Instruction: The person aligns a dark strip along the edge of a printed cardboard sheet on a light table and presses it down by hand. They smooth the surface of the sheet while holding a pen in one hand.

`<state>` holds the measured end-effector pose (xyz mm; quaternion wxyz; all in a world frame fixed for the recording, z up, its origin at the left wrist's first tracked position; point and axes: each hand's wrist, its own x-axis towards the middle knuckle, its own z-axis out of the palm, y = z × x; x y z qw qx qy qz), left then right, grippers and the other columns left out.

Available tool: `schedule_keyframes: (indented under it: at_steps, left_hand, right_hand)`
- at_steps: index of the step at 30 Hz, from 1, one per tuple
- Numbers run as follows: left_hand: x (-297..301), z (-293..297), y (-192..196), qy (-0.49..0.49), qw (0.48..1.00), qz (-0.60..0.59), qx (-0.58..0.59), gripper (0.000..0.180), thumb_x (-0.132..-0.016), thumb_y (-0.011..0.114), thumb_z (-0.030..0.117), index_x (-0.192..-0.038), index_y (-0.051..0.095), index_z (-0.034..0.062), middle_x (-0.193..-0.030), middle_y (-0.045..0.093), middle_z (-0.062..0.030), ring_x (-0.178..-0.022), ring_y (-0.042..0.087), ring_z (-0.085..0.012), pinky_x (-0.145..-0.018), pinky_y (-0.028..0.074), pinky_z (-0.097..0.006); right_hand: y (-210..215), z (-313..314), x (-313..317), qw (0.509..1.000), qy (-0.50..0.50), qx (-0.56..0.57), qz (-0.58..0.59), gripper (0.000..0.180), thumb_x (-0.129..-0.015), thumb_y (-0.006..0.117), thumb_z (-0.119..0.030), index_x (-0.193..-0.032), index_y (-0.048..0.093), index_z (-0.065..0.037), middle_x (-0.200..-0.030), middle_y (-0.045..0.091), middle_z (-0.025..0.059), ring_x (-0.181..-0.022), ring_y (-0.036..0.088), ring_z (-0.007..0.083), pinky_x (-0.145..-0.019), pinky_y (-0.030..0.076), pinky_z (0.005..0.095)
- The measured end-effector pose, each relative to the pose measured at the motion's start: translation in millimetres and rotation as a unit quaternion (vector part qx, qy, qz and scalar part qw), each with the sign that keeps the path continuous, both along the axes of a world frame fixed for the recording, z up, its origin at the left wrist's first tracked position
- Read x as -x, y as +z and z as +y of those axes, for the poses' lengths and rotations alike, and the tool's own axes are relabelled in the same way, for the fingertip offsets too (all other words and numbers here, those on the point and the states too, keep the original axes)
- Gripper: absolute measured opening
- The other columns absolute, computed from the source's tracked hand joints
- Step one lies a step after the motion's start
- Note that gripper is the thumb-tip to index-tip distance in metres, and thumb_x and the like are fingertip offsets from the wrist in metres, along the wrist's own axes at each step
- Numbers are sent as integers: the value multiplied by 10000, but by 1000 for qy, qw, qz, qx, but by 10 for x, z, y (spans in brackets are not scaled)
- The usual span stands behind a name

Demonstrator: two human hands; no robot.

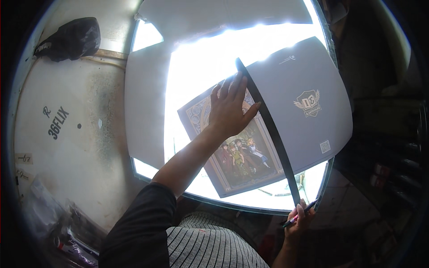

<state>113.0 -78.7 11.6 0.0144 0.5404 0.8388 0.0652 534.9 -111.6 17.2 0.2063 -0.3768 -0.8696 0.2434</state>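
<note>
A long, narrow dark strip (273, 127), like a ruler, lies slantwise across printed sheets on a brightly lit glass surface (192, 67). To its left is a sheet with a colourful illustration (234, 169) of several figures inside an ornate border. On its right lies a plain greyish sheet (308, 129) bearing a pale winged emblem; whether both belong to one piece, I cannot tell. My left hand (230, 107) rests flat on the illustrated sheet, fingers spread, its fingertips and thumb beside the strip. At the strip's near end, my right hand (298, 219) has its fingers closed around a pen (308, 206).
More pale sheets lie on the glass, one along its left side (145, 102) and another at the far side (192, 20). Further left, a whitish worktop (67, 94) carries a black plastic bag (73, 39) and clear plastic wrapping (42, 201). The right side is dark.
</note>
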Motion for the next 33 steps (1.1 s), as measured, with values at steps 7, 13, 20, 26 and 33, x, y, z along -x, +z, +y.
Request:
schedule_keyframes:
  at_steps: [7, 13, 20, 26, 33]
  left_hand:
    - [158, -124, 62, 2, 999, -12, 30, 807, -992, 442, 591, -1536, 295, 13, -1614, 254, -205, -1520, 169, -375, -1195, 138, -572]
    - [164, -123, 62, -14, 1000, -9, 14, 821, -990, 439, 606, -1537, 298, 11, -1612, 263, -210, -1514, 187, -385, -1196, 148, -561]
    - [160, -131, 81, -29, 999, -12, 20, 793, -997, 436, 586, -1533, 306, 16, -1606, 261, -218, -1506, 197, -387, -1200, 160, -545]
    - [51, -68, 12, 9, 999, -26, -43, 762, -995, 467, 543, -1497, 338, -16, -1579, 291, -233, -1497, 202, -409, -1206, 164, -548]
    - [32, -63, 42, 20, 999, -19, -41, 749, -998, 466, 529, -1491, 342, -22, -1572, 297, -234, -1492, 207, -412, -1210, 176, -541]
  right_hand:
    - [135, -177, 212, 1000, 1, 18, -15, 427, -856, 634, 76, -1236, 596, -116, -1187, 680, 159, -1097, 602, 312, -907, 544, 389]
    - [9, -198, 108, 999, -15, 30, 29, 450, -861, 601, 108, -1260, 582, -98, -1207, 640, 195, -1158, 615, 335, -914, 548, 402]
    - [31, -113, 59, 1000, -13, 5, -8, 427, -891, 590, 86, -1281, 564, -88, -1218, 644, 204, -1130, 615, 320, -890, 530, 420]
    - [84, -5, 89, 998, -11, -33, -46, 400, -894, 586, 87, -1257, 558, -77, -1239, 658, 186, -1051, 614, 322, -863, 514, 438]
    - [64, 151, 46, 998, 32, -34, -31, 392, -894, 579, 64, -1258, 542, -79, -1221, 667, 171, -1030, 610, 341, -847, 515, 444]
